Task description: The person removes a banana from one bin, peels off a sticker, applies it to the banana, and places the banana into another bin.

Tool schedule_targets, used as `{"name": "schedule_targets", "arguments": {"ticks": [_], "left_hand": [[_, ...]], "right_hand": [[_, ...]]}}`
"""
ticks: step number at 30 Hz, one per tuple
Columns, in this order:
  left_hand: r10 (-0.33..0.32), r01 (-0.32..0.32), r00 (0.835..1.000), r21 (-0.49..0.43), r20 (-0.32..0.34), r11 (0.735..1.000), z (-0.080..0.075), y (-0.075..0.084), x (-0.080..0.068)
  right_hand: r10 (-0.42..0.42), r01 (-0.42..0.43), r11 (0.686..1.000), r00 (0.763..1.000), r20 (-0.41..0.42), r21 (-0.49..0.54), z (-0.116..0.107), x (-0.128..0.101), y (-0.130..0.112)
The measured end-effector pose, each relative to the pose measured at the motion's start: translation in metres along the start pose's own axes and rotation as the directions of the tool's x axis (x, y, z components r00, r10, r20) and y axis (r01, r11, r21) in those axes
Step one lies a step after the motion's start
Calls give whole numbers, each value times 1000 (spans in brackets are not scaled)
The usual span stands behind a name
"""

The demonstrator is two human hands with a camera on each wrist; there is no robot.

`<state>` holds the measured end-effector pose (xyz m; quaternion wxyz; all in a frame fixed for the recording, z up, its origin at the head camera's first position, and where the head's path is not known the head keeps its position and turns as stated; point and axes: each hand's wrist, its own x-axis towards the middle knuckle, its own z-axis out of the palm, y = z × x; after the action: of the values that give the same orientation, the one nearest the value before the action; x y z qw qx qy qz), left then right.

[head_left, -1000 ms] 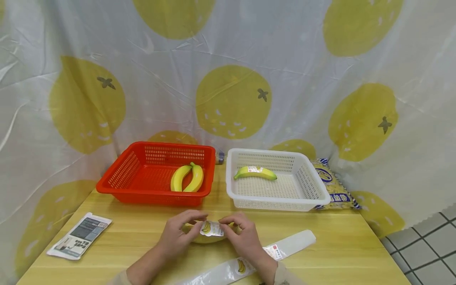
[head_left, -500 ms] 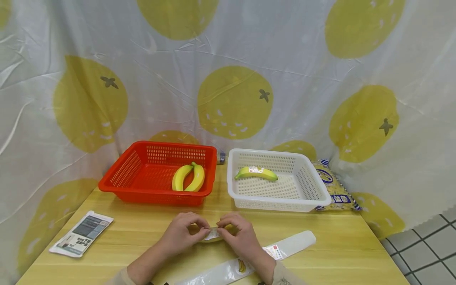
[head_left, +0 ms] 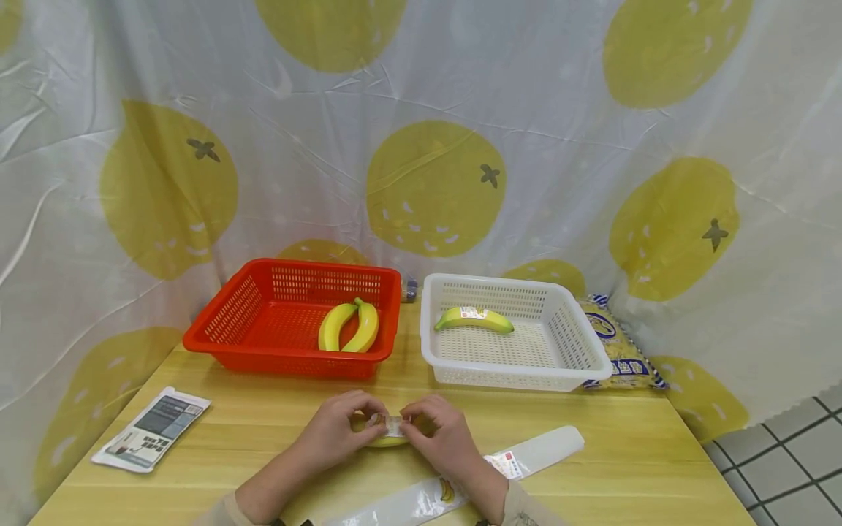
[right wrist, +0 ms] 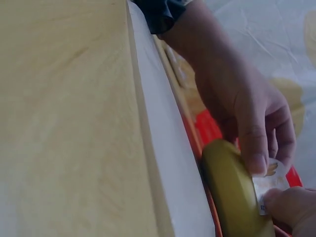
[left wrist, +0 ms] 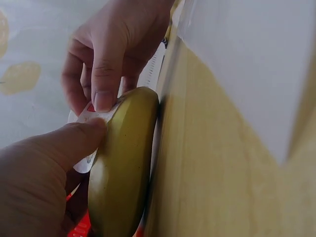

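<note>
A yellow-green banana (head_left: 388,439) lies on the tabletop (head_left: 263,438) at 6 o'clock from the red basket (head_left: 263,343), nearly hidden by both hands. The left hand (head_left: 338,435) and right hand (head_left: 442,437) each pinch the small white sticker (head_left: 392,424) with red print against its smooth peel, fingers (left wrist: 103,79) curled closed on it.

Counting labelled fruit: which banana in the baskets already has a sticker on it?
The lone banana in the white basket has a label across its middle; the two in the red basket show bare peel.
</note>
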<state>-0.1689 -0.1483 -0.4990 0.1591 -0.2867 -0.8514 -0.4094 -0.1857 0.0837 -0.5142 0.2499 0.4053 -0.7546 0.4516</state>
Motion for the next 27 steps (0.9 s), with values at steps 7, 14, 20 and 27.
{"name": "schedule_targets", "arguments": {"ticks": [7, 14, 20, 27], "left_hand": [[-49, 49, 999, 13, 13, 999, 2, 2, 1], [-104, 104, 995, -26, -6, 994, 4, 3, 3], [-50, 51, 999, -34, 14, 998, 1, 2, 3], [146, -146, 989, -23, 19, 989, -4, -4, 2]], "right_hand": [[16, -16, 998, 1000, 9, -59, 2, 0, -3], [8, -7, 996, 1000, 7, -94, 4, -1, -1], [4, -4, 994, 1000, -1, -107, 4, -2, -2], [-8, 9, 998, 1000, 19, -68, 2, -2, -7]]}}
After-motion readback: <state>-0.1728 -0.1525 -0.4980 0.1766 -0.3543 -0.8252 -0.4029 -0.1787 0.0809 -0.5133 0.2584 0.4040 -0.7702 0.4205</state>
